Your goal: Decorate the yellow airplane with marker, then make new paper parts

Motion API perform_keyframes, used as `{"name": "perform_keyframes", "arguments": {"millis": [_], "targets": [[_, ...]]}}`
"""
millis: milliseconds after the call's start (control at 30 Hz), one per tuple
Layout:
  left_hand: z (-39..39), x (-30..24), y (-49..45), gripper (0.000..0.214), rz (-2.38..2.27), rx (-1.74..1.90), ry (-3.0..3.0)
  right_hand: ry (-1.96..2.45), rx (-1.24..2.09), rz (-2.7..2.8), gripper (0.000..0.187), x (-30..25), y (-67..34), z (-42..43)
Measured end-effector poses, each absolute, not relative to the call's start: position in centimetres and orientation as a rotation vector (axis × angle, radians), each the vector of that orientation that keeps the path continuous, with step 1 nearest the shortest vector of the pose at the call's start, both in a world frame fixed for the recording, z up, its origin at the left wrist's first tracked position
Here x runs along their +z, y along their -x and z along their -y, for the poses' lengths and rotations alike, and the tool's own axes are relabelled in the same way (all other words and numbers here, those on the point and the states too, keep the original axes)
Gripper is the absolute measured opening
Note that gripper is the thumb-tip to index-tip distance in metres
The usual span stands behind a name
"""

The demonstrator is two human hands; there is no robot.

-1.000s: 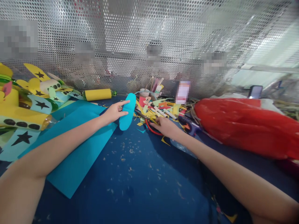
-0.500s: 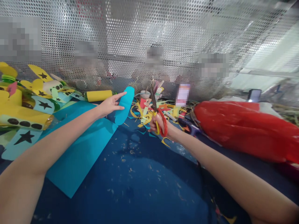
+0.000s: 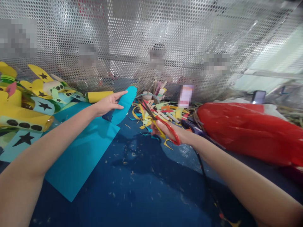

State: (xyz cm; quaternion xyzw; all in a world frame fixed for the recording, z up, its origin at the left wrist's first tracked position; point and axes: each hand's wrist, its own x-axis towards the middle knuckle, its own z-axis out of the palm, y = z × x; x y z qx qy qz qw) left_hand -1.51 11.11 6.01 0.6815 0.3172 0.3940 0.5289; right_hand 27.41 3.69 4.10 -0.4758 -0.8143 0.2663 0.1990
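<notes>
Between the thumb and fingers of my left hand (image 3: 109,103) is a long blue paper cutout (image 3: 124,104) with rounded ends, held up off the table. My right hand (image 3: 159,126) grips scissors (image 3: 167,126) with red and yellow handles. Their blades point up and left toward the cutout, apart from it. Beneath my left forearm lies a large sheet of blue paper (image 3: 82,157) on the dark blue table (image 3: 142,195).
Paper scraps (image 3: 146,118) pile up behind the scissors, near a cup of sticks (image 3: 159,91). Yellow bottle planes with black stars (image 3: 26,116) crowd the left side. A red plastic bag (image 3: 246,132) lies right. A perforated metal panel (image 3: 132,37) stands at the back.
The scissors have turned from nearly upright to slanting left, with their handles lower and further right. My left hand and the cutout have shifted slightly left, the cutout tilting more.
</notes>
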Motion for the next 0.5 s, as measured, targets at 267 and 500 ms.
{"name": "perform_keyframes", "arguments": {"millis": [267,500], "targets": [[-10.3,6.5,1.0,0.082,-0.704,0.878,-1.659,1.494,0.915,2.32,0.056,4.9,-26.3,-1.9],[-9.0,6.9,0.2,0.085,-0.687,0.625,-1.725,1.294,0.809,2.501,0.059,5.2,-26.6,-1.0]]}}
